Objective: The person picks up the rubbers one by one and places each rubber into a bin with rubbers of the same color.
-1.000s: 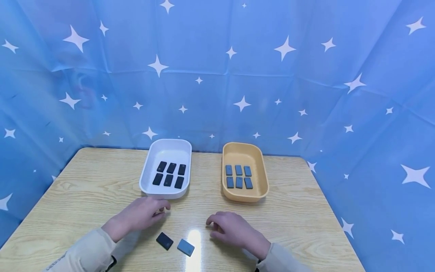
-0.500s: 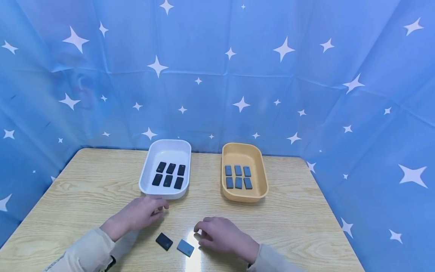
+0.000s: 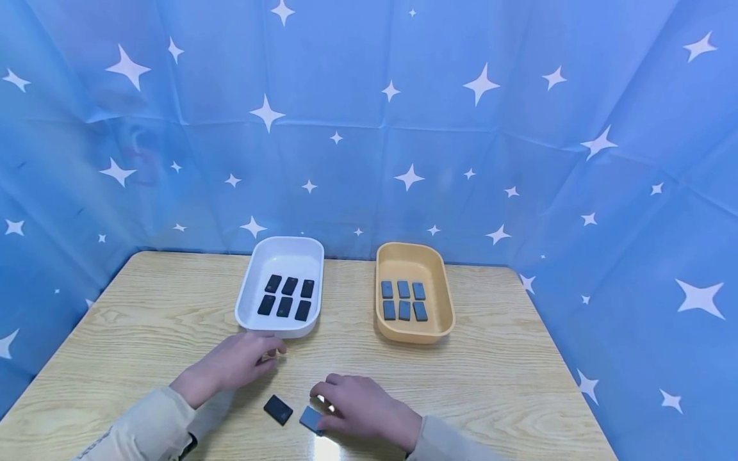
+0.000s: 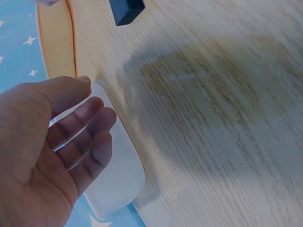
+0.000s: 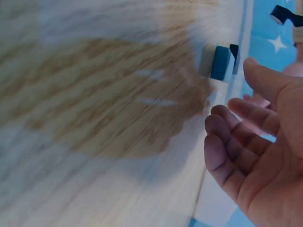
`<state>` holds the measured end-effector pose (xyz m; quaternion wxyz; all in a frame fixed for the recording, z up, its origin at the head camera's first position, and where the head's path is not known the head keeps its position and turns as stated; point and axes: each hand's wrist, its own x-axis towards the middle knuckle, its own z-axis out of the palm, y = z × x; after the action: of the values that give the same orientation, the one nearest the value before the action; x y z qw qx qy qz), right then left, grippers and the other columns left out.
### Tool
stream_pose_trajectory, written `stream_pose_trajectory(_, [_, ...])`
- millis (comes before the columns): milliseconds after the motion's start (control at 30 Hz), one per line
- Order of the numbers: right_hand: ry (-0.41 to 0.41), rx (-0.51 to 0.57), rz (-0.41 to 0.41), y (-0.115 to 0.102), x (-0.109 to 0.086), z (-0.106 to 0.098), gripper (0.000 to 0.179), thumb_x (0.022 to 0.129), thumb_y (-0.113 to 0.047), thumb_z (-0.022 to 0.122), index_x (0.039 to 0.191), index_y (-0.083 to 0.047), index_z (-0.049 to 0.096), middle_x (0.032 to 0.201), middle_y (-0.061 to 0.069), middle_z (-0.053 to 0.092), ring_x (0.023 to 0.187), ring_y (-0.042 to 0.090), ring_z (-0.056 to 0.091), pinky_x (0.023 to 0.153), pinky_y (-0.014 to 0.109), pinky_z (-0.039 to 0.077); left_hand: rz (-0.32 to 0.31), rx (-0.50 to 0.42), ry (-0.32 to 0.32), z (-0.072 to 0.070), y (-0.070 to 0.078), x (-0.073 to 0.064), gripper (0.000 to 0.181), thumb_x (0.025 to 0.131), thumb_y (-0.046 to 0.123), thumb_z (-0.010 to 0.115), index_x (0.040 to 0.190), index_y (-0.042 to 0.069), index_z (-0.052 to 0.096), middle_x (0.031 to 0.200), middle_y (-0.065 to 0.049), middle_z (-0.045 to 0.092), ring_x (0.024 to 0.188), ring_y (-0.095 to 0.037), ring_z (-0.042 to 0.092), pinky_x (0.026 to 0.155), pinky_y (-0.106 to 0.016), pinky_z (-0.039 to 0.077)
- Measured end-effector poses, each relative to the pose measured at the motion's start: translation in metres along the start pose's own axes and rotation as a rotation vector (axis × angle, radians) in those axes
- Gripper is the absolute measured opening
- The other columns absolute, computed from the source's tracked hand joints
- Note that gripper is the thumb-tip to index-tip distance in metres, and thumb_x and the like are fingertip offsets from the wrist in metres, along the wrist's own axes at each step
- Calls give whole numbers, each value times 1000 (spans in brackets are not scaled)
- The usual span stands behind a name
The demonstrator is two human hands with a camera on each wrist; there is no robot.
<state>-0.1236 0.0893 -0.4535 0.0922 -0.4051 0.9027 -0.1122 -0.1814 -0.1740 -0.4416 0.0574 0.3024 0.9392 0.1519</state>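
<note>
A flat blue-grey block (image 3: 309,419) lies on the table at the front, with a flat black block (image 3: 278,410) just left of it. My right hand (image 3: 360,407) hovers low beside the blue-grey block, its thumb overlapping the block's right end in the head view. In the right wrist view the blue-grey block (image 5: 219,63) shows beyond the thumb and loosely bent fingers, and nothing is between them. My left hand (image 3: 233,362) hangs loosely curled in front of the white tray (image 3: 289,254), holding nothing. A dark block (image 4: 126,11) appears at the top of the left wrist view.
Several black blocks (image 3: 284,307) lie in two rows inside the white tray. To its right stands an orange-yellow tray (image 3: 410,256) with several blue-grey blocks (image 3: 405,311) in two rows. A blue starred curtain (image 3: 346,160) hangs behind the wooden table (image 3: 507,371).
My right hand has moved left and toward the front edge, from right of the blue-grey block to over its right end. The left hand has stayed nearly still.
</note>
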Motion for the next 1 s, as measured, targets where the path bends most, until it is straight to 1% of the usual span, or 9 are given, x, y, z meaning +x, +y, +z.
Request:
stream_pose_trajectory(200, [-34,24,6,-4,6,2,40,89,-49,64,122,-27,60,92,-13,54,66,-4,42,56,12,34,1,-2,3,1,-1,0,14,87,21,70,101,23,70,93,10,69,81,-7,64,70,-30,52])
stream_pose_trajectory(333, [-35,38,-7,-7,6,3,39,88,-49,66,120,-27,61,95,-12,55,69,-5,42,58,11,34,-3,-6,-6,0,-1,0,15,87,21,70,102,23,70,94,10,69,82,-8,65,71,-30,53])
stream_pose_trajectory(467, [-46,57,-3,-8,7,2,38,88,-48,66,119,-27,62,95,-12,55,70,-5,43,59,11,35,0,-5,-12,-1,-1,2,16,87,21,70,102,23,70,92,10,69,81,-8,64,70,-29,52])
stream_pose_trajectory(767, [-127,130,23,-12,11,4,36,90,-47,64,121,-29,60,96,-13,54,69,-4,44,58,12,37,8,-3,-14,0,0,2,13,87,22,71,100,23,70,95,10,69,81,-7,64,70,-29,52])
stream_pose_trajectory(1000, [-159,143,41,-15,14,7,29,91,-40,66,118,-30,61,92,-15,52,72,-4,46,62,14,39,4,-1,-8,-1,0,2,14,87,23,71,101,23,70,94,10,69,81,-7,64,70,-29,52])
